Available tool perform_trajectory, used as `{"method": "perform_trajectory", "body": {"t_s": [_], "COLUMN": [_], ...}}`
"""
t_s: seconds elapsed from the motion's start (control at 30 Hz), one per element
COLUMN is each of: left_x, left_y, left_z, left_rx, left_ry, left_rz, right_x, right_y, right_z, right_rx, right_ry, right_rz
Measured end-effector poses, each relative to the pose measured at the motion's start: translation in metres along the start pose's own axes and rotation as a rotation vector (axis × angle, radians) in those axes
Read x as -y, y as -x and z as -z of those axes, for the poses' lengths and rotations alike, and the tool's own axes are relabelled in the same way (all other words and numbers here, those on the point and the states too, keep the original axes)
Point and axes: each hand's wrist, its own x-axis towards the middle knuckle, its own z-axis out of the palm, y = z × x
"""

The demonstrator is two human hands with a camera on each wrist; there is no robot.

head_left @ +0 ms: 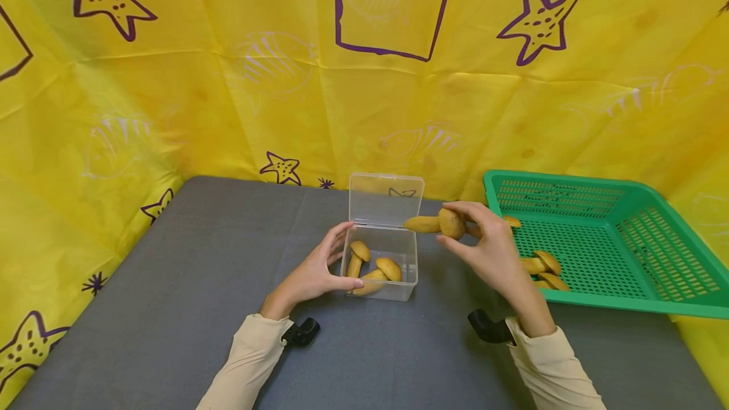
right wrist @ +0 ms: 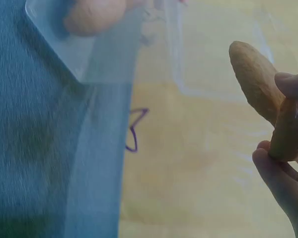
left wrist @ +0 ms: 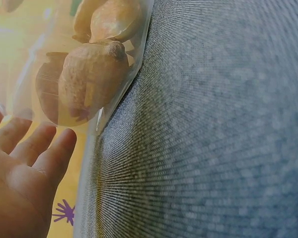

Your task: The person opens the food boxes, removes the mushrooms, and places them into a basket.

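Note:
My right hand pinches a brown mushroom by its cap between thumb and fingers. Its stem points left, over the back right edge of a clear plastic box. Behind that cap, a further brown piece shows inside the hand; I cannot tell if it is a second mushroom. The box stands on the table with its hinged lid raised. Inside lie two mushrooms, one upright at the left and one slanting at the front. My left hand holds the box's left side, thumb at the front, fingertips at the back corner.
A green plastic basket with slotted walls stands to the right, several mushrooms at its left end. Grey cloth covers the table. Yellow printed fabric hangs behind and at the sides. Each wrist wears a black camera mount.

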Motion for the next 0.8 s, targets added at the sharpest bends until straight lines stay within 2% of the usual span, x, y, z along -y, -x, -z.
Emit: {"method": "perform_trajectory", "body": {"t_s": [0.17,0.4,0.8], "left_x": [0.000,0.001,0.001], "left_y": [0.000,0.001,0.000], "left_z": [0.000,0.000,0.000], "left_rx": [-0.003,-0.005,-0.008], "left_ry": [-0.006,-0.002,-0.008], "left_rz": [0.007,0.005,0.009], "right_x": [-0.006,-0.017,-0.029], "right_y": [0.007,0.019,0.039], "right_z": [0.017,0.032,0.053], "right_rx": [-0.071,-0.098,-0.192], "right_ry": [0.048,0.097,0.095], "right_rz": [-0.017,-0.072,-0.171]}}
